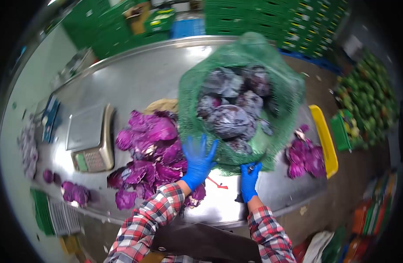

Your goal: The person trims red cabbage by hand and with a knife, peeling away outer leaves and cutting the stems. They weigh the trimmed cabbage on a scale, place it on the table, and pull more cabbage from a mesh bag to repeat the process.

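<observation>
Centrally on the steel table (140,83), toward its far edge, stands a green mesh bag (291,94), its mouth spread wide and facing the wearer. Several dark purple cabbages (230,120) lie inside it, in contact with one another.

The left hand (196,160), in a blue glove, is at the near left side of the bag, its fingers spread apart and the fingertips over the mesh; nothing is seen gripped in it. The right hand (250,177), likewise gloved, is at the bag's near edge. Its fingers are bent, and a small dark object (251,168) shows at them; whether they are clamped on that object, on the mesh or on both cannot be told.

Directly left of the bag, and next to the left hand, is a large heap of loose purple leaves (160,131), with tan cloth (162,105) behind it. Between the two hands, on the near part of the table, lies a thin red strip (218,184).

Farther left stands a weighing scale (106,147), its display and keypad facing the near side. Right of the bag, a smaller leaf pile (305,157) lies just beside a yellow container (325,144). Beyond the table's far edge, green crates (236,19) are stacked.
</observation>
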### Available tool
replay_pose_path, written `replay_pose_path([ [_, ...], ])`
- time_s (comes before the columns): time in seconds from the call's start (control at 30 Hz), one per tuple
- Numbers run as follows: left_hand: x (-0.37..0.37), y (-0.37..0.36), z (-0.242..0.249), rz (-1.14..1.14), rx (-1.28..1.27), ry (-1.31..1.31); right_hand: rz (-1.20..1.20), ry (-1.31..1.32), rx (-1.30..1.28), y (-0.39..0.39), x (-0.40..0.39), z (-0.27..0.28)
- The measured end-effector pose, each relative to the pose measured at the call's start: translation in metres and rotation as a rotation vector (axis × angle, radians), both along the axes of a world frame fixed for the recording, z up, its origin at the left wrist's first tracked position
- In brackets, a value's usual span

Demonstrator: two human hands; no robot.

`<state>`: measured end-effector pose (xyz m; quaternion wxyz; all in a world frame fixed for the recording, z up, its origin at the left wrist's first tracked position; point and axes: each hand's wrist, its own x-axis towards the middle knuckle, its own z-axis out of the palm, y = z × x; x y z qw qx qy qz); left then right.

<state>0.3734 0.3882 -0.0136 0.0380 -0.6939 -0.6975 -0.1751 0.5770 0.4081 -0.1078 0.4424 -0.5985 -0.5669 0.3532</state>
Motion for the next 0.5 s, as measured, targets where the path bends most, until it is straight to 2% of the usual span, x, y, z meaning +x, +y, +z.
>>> replay_pose_path([
  [0.1,-0.009,0.01,0.006,0.009,0.024,-0.008,-0.057,0.223,-0.306,0.014,-0.02,0.044],
  [0.13,-0.015,0.014,0.01,0.009,0.018,-0.006,-0.004,0.242,-0.356,0.019,-0.024,0.052],
  [0.23,-0.033,0.035,0.021,0.023,-0.044,0.005,-0.026,0.055,-0.119,0.03,-0.044,0.016],
  [0.27,-0.043,0.045,0.021,0.01,-0.021,0.032,0.037,0.147,0.019,0.042,-0.05,0.009],
  [0.37,-0.082,0.077,0.031,-0.094,0.005,0.07,0.108,0.18,0.049,0.069,-0.081,0.033],
  [0.4,-0.083,0.083,0.056,-0.035,-0.072,0.138,0.113,0.231,0.08,0.076,-0.09,0.037],
  [0.5,-0.15,0.117,0.087,-0.269,-0.343,-0.572,0.161,0.213,-0.029,0.093,-0.085,0.021],
])
